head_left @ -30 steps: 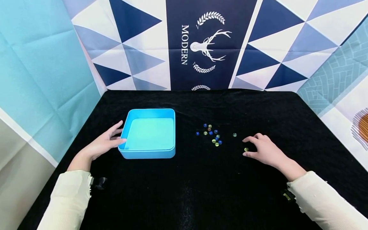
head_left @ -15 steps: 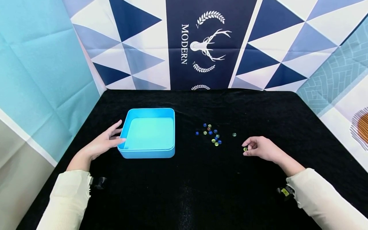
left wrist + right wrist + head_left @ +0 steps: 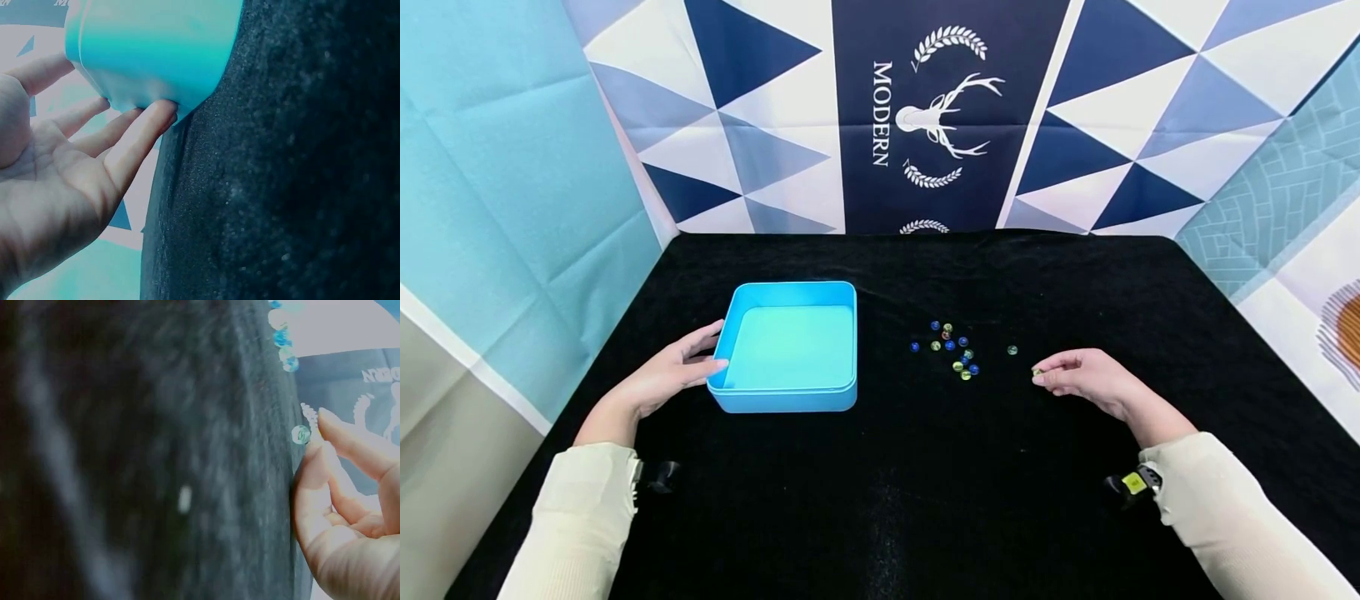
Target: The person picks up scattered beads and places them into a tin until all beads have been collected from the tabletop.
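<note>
My right hand (image 3: pixel 1086 379) pinches a yellow-green marble (image 3: pixel 1036 372) between thumb and fingertips, low over the black cloth; fingers cover most of it. A clear greenish marble (image 3: pixel 1012 350) lies just left of that hand, and shows near the fingertips in the right wrist view too. Farther left is a loose cluster of blue, yellow-green and reddish marbles (image 3: pixel 950 345). At the left stands an open light-blue box (image 3: pixel 793 401), its floor bare. My left hand (image 3: pixel 670 371) holds the box's left wall, thumb over the rim and fingers against the outside, as the left wrist view shows.
Black cloth (image 3: pixel 880 500) covers the table. Patterned fabric (image 3: pixel 775 125) hangs behind its far edge, and more hangs at both sides. Each wrist wears a small dark camera, such as the one on the left wrist (image 3: pixel 661 477).
My right thumb and fingers have closed around the yellow-green marble, and the hand has moved it slightly away from me. The left hand and the box stay nearly still.
</note>
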A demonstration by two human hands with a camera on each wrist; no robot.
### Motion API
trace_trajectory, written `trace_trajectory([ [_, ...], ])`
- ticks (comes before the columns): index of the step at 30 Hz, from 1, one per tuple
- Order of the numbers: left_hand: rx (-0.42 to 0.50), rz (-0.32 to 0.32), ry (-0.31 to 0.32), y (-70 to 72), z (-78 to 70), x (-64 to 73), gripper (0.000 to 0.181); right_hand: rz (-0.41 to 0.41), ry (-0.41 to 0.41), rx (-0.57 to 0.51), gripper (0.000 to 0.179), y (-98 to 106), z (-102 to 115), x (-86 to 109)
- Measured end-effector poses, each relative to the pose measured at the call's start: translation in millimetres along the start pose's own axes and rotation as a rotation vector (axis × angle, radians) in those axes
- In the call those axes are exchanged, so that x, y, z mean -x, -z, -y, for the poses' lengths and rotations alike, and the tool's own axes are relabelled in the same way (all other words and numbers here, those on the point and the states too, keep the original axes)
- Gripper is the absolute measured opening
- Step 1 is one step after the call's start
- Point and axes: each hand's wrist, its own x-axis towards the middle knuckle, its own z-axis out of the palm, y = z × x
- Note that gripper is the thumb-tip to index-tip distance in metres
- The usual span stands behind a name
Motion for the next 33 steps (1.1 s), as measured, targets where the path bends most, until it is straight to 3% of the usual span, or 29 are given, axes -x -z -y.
trace_trajectory([
  [5, 0.031, -0.007, 0.000, 0.1, 1.0, -1.0, 0.077, -0.024, -0.009, -0.237, 0.009, -1, -1, -3.8],
  [14, 0.092, -0.023, 0.002, -0.6, 4.1, -1.9, 0.077, -0.060, 0.013, -0.531, 0.017, -15, 9, -9.6],
  [23, 0.102, -0.038, 0.019, -0.9, 2.9, 0.0, 0.077, -0.118, -0.015, -0.586, 0.014, -32, 19, -19.6],
  [33, 0.103, -0.040, 0.022, -2.4, 1.7, 0.5, 0.077, -0.168, 0.012, -0.603, 0.014, -47, 25, -29.2],
])
